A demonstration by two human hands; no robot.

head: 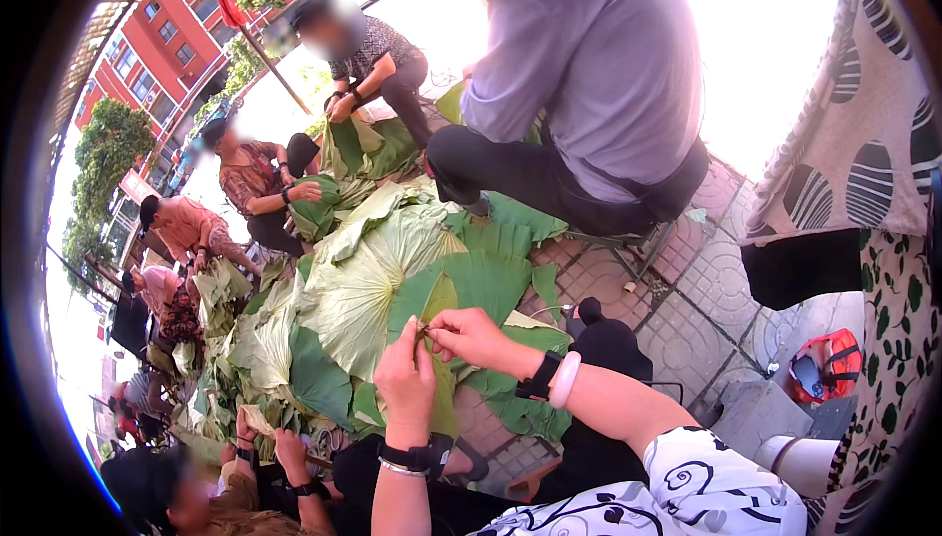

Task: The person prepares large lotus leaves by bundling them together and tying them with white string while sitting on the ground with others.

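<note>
My left hand (406, 374), with a dark band and a silver bracelet at the wrist, pinches the centre of a folded lotus leaf (444, 396) between thumb and fingers. Close beside it on the right, my right hand (471, 337), with a dark band and a pale pink bangle, has its fingertips at the same small spot on the leaf. What exactly lies between the fingertips is too small to tell. Beyond my hands spreads a heap of large lotus leaves (375, 271), some with pale undersides up, others dark green.
A person in a grey-purple top (589, 80) sits on a low stool (640, 249) ahead. Several co-workers handle leaves along the left; one at lower left holds a piece of leaf (257, 420). An orange bag (828, 365) lies at right, beside a patterned cloth (890, 315).
</note>
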